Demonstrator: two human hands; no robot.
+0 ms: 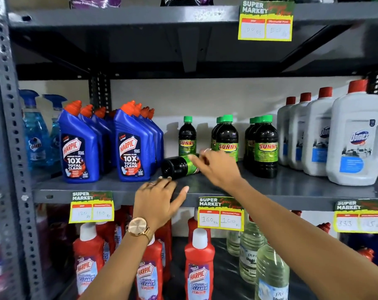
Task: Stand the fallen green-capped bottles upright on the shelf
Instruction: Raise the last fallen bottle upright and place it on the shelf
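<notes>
A dark grey metal rack (205,16) fills the view, its perforated upright post (12,148) standing at 9 o'clock, a pale cream wall (205,98) showing behind the middle level and yellow price tags (265,23) hanging at 1 o'clock.

Bright, even light from the front throws soft shadows of the dark green-capped bottles (226,137) onto the cream back wall (205,100). Motion blur smears the right hand (214,165). The grey perforated steel upright (12,148) bows and softens at the frame's edge.
</notes>
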